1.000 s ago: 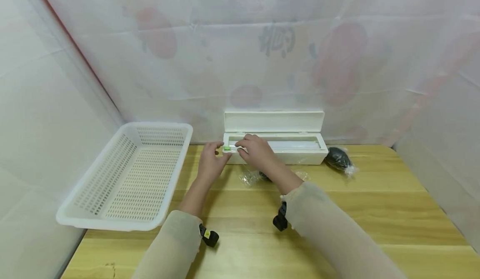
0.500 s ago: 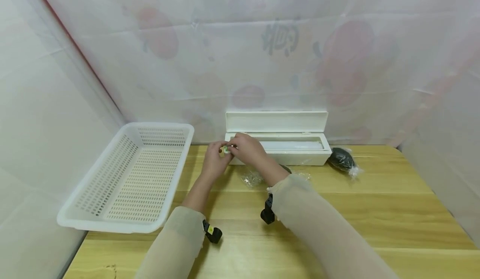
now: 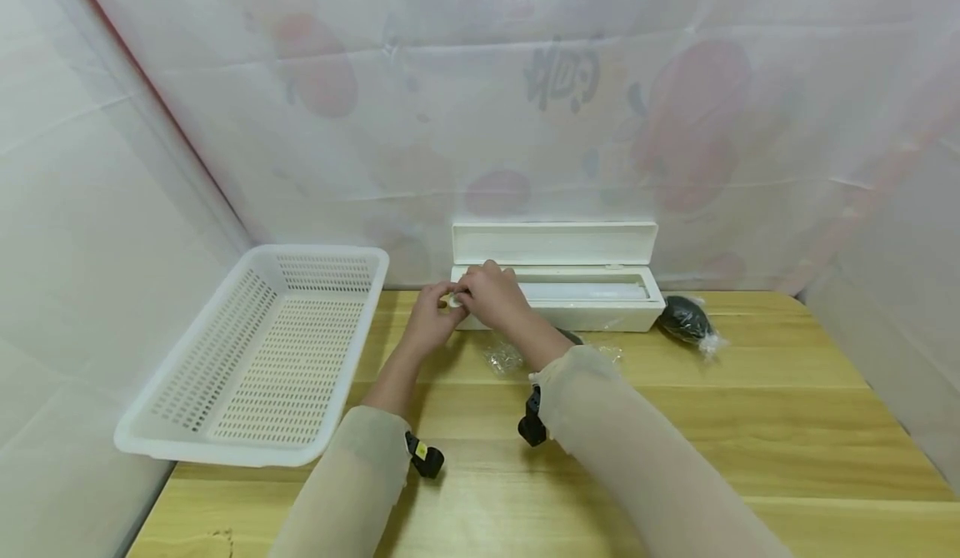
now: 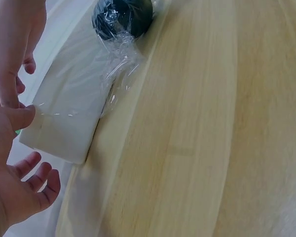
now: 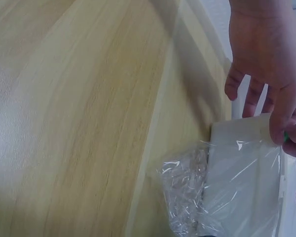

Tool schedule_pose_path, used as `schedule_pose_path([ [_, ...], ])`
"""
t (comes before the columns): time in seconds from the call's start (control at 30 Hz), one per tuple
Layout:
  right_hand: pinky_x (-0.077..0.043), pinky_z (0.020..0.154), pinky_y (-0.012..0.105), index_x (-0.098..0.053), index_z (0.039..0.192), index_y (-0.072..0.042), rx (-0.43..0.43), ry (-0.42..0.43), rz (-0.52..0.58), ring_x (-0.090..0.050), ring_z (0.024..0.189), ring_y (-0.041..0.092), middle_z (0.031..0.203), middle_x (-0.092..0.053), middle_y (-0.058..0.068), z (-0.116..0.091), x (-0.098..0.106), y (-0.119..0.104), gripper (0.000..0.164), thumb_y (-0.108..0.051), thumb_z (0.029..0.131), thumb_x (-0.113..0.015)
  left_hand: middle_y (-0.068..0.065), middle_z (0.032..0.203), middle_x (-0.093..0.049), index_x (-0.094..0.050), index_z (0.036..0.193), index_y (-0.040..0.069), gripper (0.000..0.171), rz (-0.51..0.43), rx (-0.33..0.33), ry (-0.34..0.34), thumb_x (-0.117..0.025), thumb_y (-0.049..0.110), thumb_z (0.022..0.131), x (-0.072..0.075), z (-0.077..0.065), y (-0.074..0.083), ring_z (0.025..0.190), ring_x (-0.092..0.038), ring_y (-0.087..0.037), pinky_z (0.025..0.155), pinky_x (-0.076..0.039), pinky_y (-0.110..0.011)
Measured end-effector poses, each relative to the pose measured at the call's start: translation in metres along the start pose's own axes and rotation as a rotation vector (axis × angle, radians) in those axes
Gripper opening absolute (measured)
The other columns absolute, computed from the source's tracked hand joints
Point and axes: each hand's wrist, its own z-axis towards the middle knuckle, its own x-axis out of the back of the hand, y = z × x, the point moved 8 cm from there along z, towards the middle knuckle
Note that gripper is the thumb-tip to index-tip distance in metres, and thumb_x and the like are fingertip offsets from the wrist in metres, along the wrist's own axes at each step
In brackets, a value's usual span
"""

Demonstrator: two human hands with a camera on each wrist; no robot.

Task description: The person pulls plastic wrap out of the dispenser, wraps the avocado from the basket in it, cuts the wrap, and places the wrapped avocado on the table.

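A long white cling film box (image 3: 570, 318) stands at the back of the table, its lid (image 3: 555, 244) raised and a pale roll (image 3: 585, 291) inside. Clear film (image 5: 246, 177) drapes over its front. At the box's left end, my left hand (image 3: 431, 322) pinches a small green slide cutter (image 5: 286, 136) between thumb and forefinger, the other fingers loosely bent. My right hand (image 3: 491, 298) meets it from the right, fingertips pinching at the same green piece, which is mostly covered by fingers. A dark round thing wrapped in film (image 4: 122, 19) lies before the box, partly behind my right wrist.
To the left stands a white perforated plastic basket (image 3: 351, 358). Another dark film-wrapped thing (image 3: 686, 320) lies at the box's right end. Crumpled clear film (image 5: 182, 182) spreads on the wooden table (image 3: 675, 433) in front of the box. A pale printed sheet (image 3: 420, 141) hangs behind.
My right hand has moved left along the box to meet my left hand. The green piece, plainly visible at first, is now covered by fingers. In the last half second little has moved.
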Motion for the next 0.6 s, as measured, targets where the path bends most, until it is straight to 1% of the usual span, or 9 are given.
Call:
schedule_pose_path([
  [0.17,-0.043,0.081,0.042,-0.077,0.104,-0.021,0.048,-0.02,-0.034,-0.05,0.087,0.019,0.097,-0.069,-0.005,-0.0008,0.0029,-0.0008,0.016,-0.026,0.096,-0.064,-0.015,0.136,-0.047,-0.065,0.12,0.014,0.03,0.012,-0.001,-0.027,-0.069,0.025,0.092,-0.001,0.0021,0.0004,0.124,-0.048,-0.036,0.102,-0.044,-0.051],
  [0.33,-0.045,0.08,0.043,-0.077,0.101,-0.019,0.092,-0.03,-0.018,-0.051,0.084,0.02,0.095,-0.07,-0.002,-0.0031,0.008,-0.0022,0.014,-0.018,0.095,-0.064,-0.016,0.138,-0.046,-0.065,0.121,0.015,0.031,0.058,-0.013,-0.057,-0.067,0.026,0.093,-0.0025,0.0039,0.0026,0.124,-0.048,-0.036,0.102,-0.043,-0.053],
  [0.47,-0.046,0.078,0.042,-0.076,0.099,-0.017,0.125,-0.037,-0.024,-0.052,0.084,0.021,0.094,-0.07,-0.001,-0.0037,0.0083,-0.0032,0.013,-0.015,0.095,-0.064,-0.016,0.137,-0.045,-0.063,0.122,0.017,0.032,0.133,-0.021,-0.084,-0.063,0.032,0.094,-0.0034,0.0043,0.0039,0.125,-0.047,-0.035,0.103,-0.041,-0.054],
  [0.6,-0.046,0.076,0.039,-0.074,0.101,-0.016,0.148,-0.037,-0.041,-0.052,0.083,0.021,0.096,-0.07,0.001,-0.0029,0.0064,-0.0032,0.011,-0.015,0.095,-0.065,-0.015,0.14,-0.043,-0.059,0.124,0.021,0.033,0.21,-0.008,-0.109,-0.058,0.039,0.097,-0.0038,0.0053,0.0036,0.129,-0.043,-0.037,0.105,-0.039,-0.058],
])
